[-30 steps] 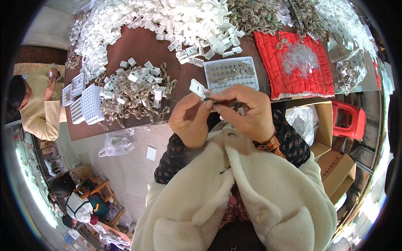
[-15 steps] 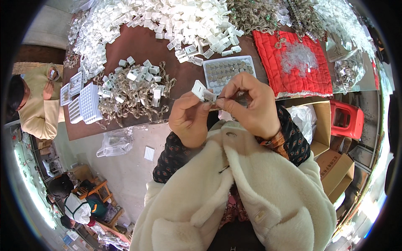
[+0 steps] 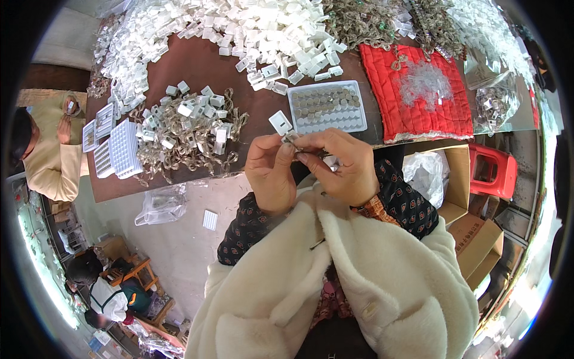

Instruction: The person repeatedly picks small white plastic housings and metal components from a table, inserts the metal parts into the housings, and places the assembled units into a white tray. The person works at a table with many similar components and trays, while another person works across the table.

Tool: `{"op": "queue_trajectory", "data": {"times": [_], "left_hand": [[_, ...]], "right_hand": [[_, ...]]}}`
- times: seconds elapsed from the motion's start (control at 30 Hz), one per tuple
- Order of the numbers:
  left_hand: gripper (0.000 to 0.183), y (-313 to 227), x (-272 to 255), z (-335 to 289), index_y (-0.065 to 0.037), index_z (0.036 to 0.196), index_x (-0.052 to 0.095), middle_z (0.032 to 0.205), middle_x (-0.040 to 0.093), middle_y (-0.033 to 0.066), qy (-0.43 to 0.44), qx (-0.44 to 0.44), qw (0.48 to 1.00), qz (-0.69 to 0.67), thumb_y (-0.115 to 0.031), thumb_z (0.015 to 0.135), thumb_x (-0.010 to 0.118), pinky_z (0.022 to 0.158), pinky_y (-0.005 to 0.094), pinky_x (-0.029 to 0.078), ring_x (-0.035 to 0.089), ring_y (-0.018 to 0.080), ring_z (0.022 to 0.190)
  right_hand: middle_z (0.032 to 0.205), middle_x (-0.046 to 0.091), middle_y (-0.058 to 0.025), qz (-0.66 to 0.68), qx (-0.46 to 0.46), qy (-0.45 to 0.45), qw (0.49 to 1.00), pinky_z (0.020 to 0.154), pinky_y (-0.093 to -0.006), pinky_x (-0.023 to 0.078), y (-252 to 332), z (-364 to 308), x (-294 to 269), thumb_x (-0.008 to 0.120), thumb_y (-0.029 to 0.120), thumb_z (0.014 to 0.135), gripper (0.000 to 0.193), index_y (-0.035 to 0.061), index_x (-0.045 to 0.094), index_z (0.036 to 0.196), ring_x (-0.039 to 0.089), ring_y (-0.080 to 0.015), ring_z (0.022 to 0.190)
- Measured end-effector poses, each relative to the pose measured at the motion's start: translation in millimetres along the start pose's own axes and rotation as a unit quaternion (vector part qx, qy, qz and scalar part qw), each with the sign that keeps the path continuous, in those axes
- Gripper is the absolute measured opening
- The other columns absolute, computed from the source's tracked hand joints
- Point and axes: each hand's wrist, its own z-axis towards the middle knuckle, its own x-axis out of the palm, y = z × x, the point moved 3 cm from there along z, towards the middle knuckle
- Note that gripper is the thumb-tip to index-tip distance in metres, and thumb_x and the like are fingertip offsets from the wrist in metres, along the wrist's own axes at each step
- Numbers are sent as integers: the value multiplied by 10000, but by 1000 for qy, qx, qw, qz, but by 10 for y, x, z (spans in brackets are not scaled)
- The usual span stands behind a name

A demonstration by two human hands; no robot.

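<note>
A small white plastic case (image 3: 280,122) with its flap swung up is pinched in the fingers of my left hand (image 3: 270,173). My right hand (image 3: 339,163) meets it from the other side, thumb and forefinger pressed together at the case's lower part. Whatever those right fingertips hold is too small and covered to make out. Just beyond my hands lies a pale plastic tray (image 3: 329,124) with rows of round button cells (image 3: 323,102); its nearer rows show bare hollows.
Left of my hands is a heap of white cases with tan cords (image 3: 185,125), beside stacked trays (image 3: 124,149). White cases (image 3: 239,30) pile along the back. A red quilted cloth (image 3: 382,90) bears clear plastic bits. Cardboard boxes (image 3: 475,239) and a red stool (image 3: 491,170) stand right.
My right hand has moved left and slightly down, uncovering more of the button-cell tray. The white case has shifted slightly left and turned its flat face toward me.
</note>
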Motion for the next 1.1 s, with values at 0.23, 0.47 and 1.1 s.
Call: {"op": "queue_trajectory", "data": {"times": [0.23, 0.47, 1.1], "left_hand": [[171, -65, -236, -16, -26, 1139, 542, 1105, 650, 131, -27, -56, 998, 3, -73, 986, 602, 900, 413, 528, 660, 220, 938], [159, -3, -336, -1, -38, 1121, 591, 1089, 696, 166, -34, -93, 994, -43, -34, 966, 622, 811, 350, 587, 690, 214, 941], [179, 40, -277, 60, -13, 1148, 623, 1086, 698, 132, 0, -121, 991, -57, 11, 974, 588, 802, 352, 603, 696, 211, 909]], "right_hand": [[980, 678, -156, -132, -19, -63, 989, 681, -349, 545, -206, 36, -297, 698, -63, 828, 266, 38, 706, 1074, 686, -294, 815], [945, 683, -143, -231, -81, -55, 968, 692, -365, 553, -476, 211, -192, 701, -37, 824, 229, 57, 716, 1032, 682, -319, 816], [932, 616, -127, -209, -94, 3, 973, 673, -401, 528, -296, 279, -20, 654, 10, 813, 170, 58, 639, 976, 639, -341, 832]]}}
